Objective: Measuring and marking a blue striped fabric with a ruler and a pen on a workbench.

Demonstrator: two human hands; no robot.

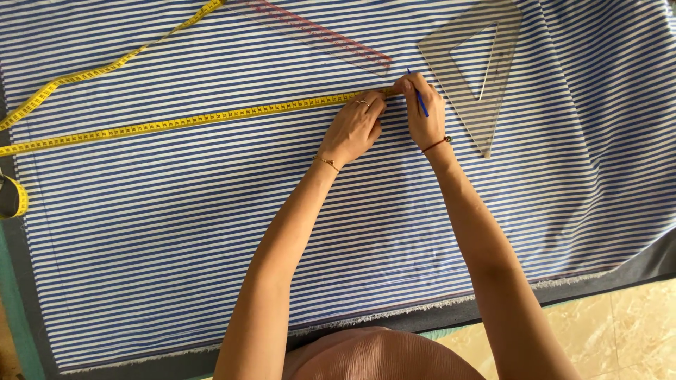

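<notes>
The left hand (pixel 354 128) presses the limp yellow tape measure (pixel 211 117) flat on soft striped fabric (pixel 176 232); the right hand (pixel 423 105) pinches its end, gripping a light blue pencil (pixel 420 100). Tape likely slips unless pinned near its end.

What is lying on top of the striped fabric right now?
On the striped fabric lie a yellow tape measure, a pink ruler and a clear triangle. Both hands, left hand and right hand, cover the tape's end, so it cannot be seen.

striped fabric (pixel 176 232) covers the grey table (pixel 634 264).
</notes>
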